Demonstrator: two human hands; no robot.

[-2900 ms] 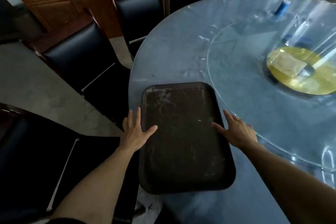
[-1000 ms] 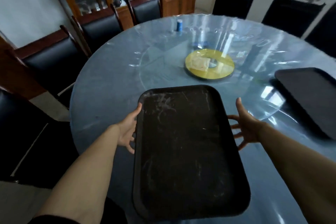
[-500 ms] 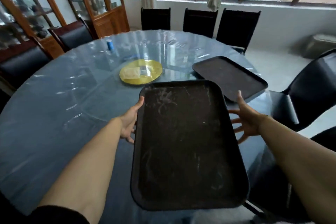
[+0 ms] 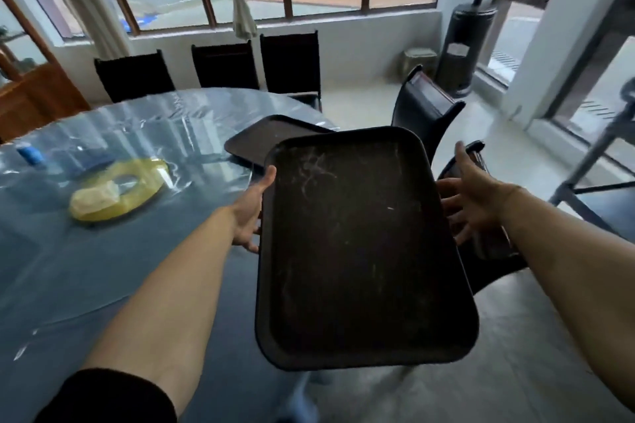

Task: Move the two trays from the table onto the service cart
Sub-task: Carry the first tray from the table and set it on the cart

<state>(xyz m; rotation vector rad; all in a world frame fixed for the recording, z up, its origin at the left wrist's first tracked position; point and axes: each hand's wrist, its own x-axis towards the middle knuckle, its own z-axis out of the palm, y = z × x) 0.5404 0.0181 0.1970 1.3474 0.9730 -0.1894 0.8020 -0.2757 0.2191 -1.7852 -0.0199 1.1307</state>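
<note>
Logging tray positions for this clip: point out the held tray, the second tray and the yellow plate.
held tray point(image 4: 357, 251), head view, middle of its scratched inner surface
second tray point(image 4: 264, 141), head view, visible part behind the held tray
yellow plate point(image 4: 144, 182), head view, right rim

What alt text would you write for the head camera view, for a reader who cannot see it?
A person's left hand and right hand carry a scuffed dark tray by its long edges, beside a round table. A second dark tray lies on the table's far edge, near a yellow plate.
</note>
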